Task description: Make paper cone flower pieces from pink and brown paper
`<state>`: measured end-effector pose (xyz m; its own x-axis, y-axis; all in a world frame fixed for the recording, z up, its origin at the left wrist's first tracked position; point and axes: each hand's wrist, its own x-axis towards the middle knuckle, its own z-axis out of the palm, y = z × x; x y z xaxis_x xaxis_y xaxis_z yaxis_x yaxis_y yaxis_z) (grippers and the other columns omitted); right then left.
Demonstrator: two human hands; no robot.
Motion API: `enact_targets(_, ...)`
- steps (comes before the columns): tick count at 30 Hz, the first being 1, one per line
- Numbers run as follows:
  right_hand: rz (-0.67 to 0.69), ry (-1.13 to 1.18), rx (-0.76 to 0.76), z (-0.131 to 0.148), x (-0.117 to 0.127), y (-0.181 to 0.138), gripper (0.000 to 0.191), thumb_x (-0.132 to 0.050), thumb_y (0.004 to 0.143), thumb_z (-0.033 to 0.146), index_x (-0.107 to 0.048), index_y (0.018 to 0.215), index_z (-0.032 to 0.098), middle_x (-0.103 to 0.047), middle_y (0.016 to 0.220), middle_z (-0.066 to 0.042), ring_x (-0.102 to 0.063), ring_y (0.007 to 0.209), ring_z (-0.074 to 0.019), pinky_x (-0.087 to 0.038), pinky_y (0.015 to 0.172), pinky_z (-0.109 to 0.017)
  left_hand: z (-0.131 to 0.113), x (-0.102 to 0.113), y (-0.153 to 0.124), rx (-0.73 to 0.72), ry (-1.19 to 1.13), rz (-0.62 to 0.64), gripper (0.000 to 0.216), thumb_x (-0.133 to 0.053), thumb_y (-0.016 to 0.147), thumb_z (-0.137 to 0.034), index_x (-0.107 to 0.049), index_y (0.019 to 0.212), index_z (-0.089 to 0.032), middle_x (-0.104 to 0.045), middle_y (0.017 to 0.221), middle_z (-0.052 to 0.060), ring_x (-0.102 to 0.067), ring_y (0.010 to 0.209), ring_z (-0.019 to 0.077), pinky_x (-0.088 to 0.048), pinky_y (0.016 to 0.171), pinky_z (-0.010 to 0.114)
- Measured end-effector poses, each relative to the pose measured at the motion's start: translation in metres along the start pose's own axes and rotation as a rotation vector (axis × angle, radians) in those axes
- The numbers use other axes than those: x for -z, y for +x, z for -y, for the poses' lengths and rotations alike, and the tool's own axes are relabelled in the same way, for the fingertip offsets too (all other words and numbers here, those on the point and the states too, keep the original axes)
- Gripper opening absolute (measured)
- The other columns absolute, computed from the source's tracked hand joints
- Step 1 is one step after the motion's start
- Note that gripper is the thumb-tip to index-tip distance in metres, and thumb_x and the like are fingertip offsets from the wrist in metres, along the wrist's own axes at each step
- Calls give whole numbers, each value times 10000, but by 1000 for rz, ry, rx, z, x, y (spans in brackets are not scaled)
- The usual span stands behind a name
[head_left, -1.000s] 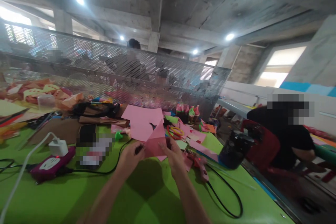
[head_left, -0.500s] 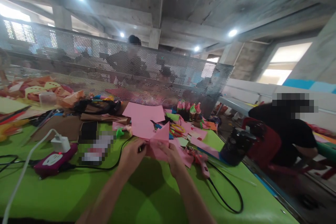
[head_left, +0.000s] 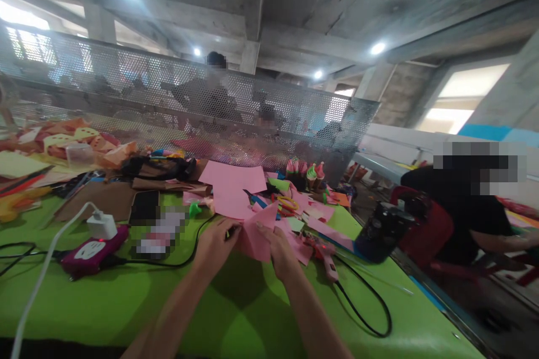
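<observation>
Between my hands, a little above the green tabletop [head_left: 236,314], is a bent piece of pink paper [head_left: 257,241]. My left hand [head_left: 215,248] pinches its left edge, thumb and fingertips together. On the right side, my right hand [head_left: 275,249] grips the paper with the thumb lying on its near face. Just behind it lie larger pink sheets [head_left: 233,188], overlapping one another. Yellow-handled scissors [head_left: 288,205] rest among pink scraps beyond my right hand. A pink hot glue gun [head_left: 328,263] lies to the right of that hand, its black cord looping over the table.
At left are a purple power strip [head_left: 93,251] with a white charger [head_left: 102,226] and a dark phone [head_left: 144,207]. A black jar [head_left: 382,231] stands near the right edge. A perforated metal screen [head_left: 168,104] closes off the back. A person in black [head_left: 467,213] sits at right.
The pink paper has turned and bent more between my hands, and my right thumb has shifted onto its face. The whole view has moved slightly.
</observation>
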<state>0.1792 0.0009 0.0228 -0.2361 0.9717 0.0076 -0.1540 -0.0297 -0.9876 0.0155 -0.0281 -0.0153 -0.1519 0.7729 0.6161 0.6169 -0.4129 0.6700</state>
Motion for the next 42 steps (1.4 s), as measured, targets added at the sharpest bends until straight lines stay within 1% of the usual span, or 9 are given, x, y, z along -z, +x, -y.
enact_targets(8,139,-30,-7,-4,-9,-2,442,-838,577,505,-708,815,157,-726,769,-39,-627,742,-213,-454,717,-304,-2,2,2,80,-69,-59,182,-530,822,-171,-681,911,-219,-727,933,50,-651,869,208,-450,813,322)
enact_targets(12,154,-58,13,-4,-12,-4,431,-839,588,506,-716,811,159,-720,753,-35,-619,757,-222,-456,727,-318,-4,1,4,124,-189,-15,190,-536,812,-208,-703,902,-217,-744,876,33,-668,805,192,-481,764,296)
enact_targets(18,138,-74,72,-4,-13,0,420,-838,583,518,-730,826,192,-732,818,-37,-635,843,-266,-473,798,-362,-1,-4,7,191,-390,58,297,-517,802,-258,-715,1012,-191,-758,883,35,-683,795,182,-526,708,270)
enact_targets(24,90,-76,107,-15,-7,9,434,-858,571,465,-716,886,203,-737,909,-44,-631,937,-271,-477,832,-362,-2,-3,7,270,-478,138,403,-528,751,-251,-711,1103,-182,-725,748,16,-623,603,146,-474,495,219)
enact_targets(28,84,-71,99,-21,-5,12,416,-837,604,465,-705,885,189,-731,959,-72,-641,908,-262,-491,805,-363,-3,-2,6,309,-504,172,435,-526,746,-273,-699,1128,-159,-703,743,13,-567,511,125,-439,436,221)
enact_targets(32,88,-61,87,-21,-5,10,490,-858,569,423,-693,956,171,-736,878,-65,-657,813,-242,-501,769,-358,0,-3,5,326,-479,138,465,-540,685,-194,-694,1122,-155,-691,753,9,-596,605,138,-472,548,238)
enact_targets(36,120,-60,83,-16,-4,7,387,-843,567,424,-715,797,140,-722,719,-57,-646,698,-229,-490,668,-325,4,-5,6,337,-500,115,442,-499,662,-147,-711,1048,-179,-729,883,27,-651,822,177,-511,732,276)
enact_targets(39,120,-62,90,-10,-5,5,313,-819,594,417,-712,686,138,-695,619,-40,-618,614,-202,-456,599,-290,5,-7,6,342,-566,153,320,-514,713,-199,-714,960,-175,-745,914,42,-672,864,197,-526,779,304)
enact_targets(42,111,-45,82,-7,-7,3,306,-802,602,425,-706,658,140,-685,591,-30,-611,582,-185,-449,585,-277,4,-9,4,342,-616,185,308,-594,757,-329,-675,1009,-173,-743,956,58,-686,856,208,-544,747,316)
